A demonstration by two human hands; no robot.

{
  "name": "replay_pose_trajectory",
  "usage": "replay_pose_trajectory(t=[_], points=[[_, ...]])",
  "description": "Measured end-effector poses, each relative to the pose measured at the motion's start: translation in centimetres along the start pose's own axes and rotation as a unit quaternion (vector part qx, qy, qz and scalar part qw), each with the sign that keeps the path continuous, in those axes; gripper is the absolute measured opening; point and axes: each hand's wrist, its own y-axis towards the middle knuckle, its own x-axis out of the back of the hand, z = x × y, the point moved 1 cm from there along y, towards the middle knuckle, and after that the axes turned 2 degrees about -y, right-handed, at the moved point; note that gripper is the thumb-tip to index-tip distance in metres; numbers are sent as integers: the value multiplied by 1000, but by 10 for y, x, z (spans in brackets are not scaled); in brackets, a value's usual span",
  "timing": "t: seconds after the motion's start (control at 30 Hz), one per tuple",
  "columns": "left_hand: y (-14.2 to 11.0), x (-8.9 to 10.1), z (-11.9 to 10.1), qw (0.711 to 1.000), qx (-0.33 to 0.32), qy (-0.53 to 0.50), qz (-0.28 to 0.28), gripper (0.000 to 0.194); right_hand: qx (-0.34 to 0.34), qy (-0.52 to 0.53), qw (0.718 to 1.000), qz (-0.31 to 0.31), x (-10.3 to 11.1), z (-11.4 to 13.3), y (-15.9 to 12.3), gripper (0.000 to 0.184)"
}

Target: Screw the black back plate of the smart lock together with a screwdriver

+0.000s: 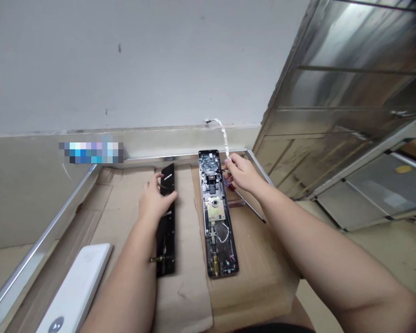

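My right hand (241,172) pinches a white-wrapped cable (224,137) whose dark plug end curves up toward the wall. Beside it lies a long black door lock body (215,209), its open side facing up to show a circuit board, a metal plate with a square hole and a brass-coloured cylinder. My left hand (157,196) is over a long black panel (168,222), thumb and fingers spread apart; whether they touch it is unclear. Near the panel's lower end a brass-coloured spindle sticks out. Partly behind the lock body and my right hand lies a screwdriver (247,204).
Cardboard (186,282) covers the metal-edged table. A long white device (79,284) rests at the lower left. The wall (152,69) rises behind the table's far edge, and a metal door (333,92) stands to the right.
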Motion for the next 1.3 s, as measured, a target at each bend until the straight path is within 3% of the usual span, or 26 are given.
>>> replay_pose_trajectory(t=[0.23, 0.53, 0.83, 1.3], points=[[-1, -1, 0, 999, -36, 2, 20, 45, 10, -10, 1000, 2, 0, -3, 1, 24], [6, -17, 8, 995, -44, 70, 48, 64, 22, -19, 1000, 5, 1, -1, 1, 23], [15, -17, 30, 994, -76, 53, 60, 28, 23, -26, 999, 12, 0, -2, 2, 22], [13, -10, 24, 992, -74, 70, 77, 20, 38, -40, 998, 21, 0, -4, 2, 23]])
